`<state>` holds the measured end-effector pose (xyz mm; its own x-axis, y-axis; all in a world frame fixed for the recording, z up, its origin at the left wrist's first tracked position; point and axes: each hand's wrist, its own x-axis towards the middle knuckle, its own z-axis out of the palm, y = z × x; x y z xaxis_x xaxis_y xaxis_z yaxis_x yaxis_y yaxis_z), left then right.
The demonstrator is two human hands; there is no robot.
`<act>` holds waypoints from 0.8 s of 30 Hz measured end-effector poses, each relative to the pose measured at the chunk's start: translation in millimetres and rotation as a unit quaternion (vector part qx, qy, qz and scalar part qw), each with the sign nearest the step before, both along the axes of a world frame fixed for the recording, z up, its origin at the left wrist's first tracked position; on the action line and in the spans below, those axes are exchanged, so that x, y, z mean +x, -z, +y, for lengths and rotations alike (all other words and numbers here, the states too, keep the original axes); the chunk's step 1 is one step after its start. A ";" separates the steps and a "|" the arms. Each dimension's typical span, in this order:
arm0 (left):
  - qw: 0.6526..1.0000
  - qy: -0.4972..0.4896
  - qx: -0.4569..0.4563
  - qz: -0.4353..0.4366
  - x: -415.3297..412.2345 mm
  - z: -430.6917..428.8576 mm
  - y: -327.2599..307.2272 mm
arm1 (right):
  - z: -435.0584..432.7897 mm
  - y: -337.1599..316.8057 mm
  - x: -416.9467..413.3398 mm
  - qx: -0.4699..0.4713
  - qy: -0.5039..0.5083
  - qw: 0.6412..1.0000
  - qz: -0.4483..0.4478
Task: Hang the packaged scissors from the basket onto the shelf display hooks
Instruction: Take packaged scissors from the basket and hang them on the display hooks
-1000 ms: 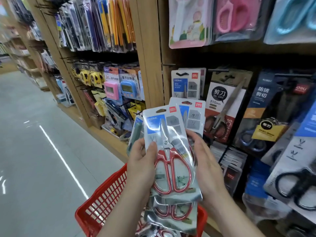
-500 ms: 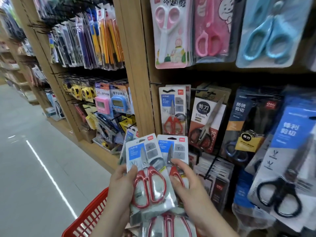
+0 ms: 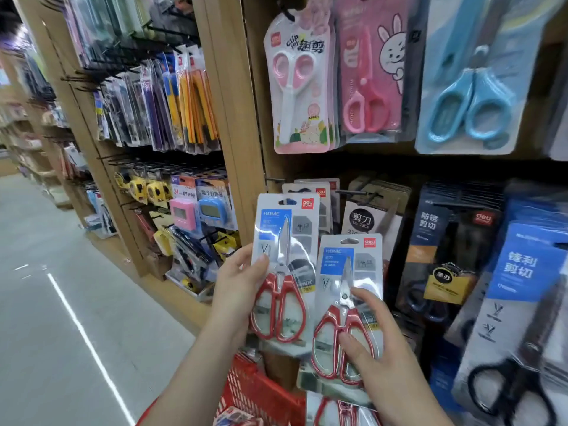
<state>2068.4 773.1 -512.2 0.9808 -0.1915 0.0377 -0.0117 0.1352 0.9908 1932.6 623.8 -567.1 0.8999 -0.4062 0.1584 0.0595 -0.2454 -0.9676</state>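
Note:
My left hand (image 3: 238, 287) grips a pack of red-handled scissors (image 3: 284, 272) by its left edge and holds it upright in front of the shelf. The pack's top hole sits close to a black display hook (image 3: 276, 180), where matching packs (image 3: 322, 192) hang behind it. My right hand (image 3: 373, 348) holds a second red-handled pack (image 3: 349, 305) lower and to the right, with the thumb across its front. Another such pack (image 3: 338, 410) shows below it. The red basket (image 3: 261, 392) sits at the bottom, under my arms.
Pink and blue children's scissors (image 3: 301, 84) hang on the row above. Black and blue scissor packs (image 3: 442, 250) fill the hooks to the right. A wooden upright (image 3: 233, 124) divides off stationery and timers to the left. The grey aisle floor (image 3: 61, 302) stretches away on the left.
Both hands rose from the basket toward the shelf. The two packs, first stacked together, are now split, the left one lifted higher near the hook.

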 end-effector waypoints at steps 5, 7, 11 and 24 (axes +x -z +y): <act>1.000 0.002 0.010 -0.007 24.0 -14.8 -2.4 | -4.3 0.4 3.9 -0.001 0.013 1.000 0.008; 0.999 0.003 0.028 -0.020 30.3 -16.0 -2.4 | -6.9 0.9 4.2 -0.001 0.009 1.000 0.009; 0.998 0.008 0.053 -0.029 35.8 -20.3 0.0 | -10.9 4.2 5.3 0.000 0.005 1.000 0.015; 0.899 -0.171 0.370 -0.160 53.1 -40.6 18.3 | -34.2 -2.6 -5.2 -0.008 0.025 0.999 -0.037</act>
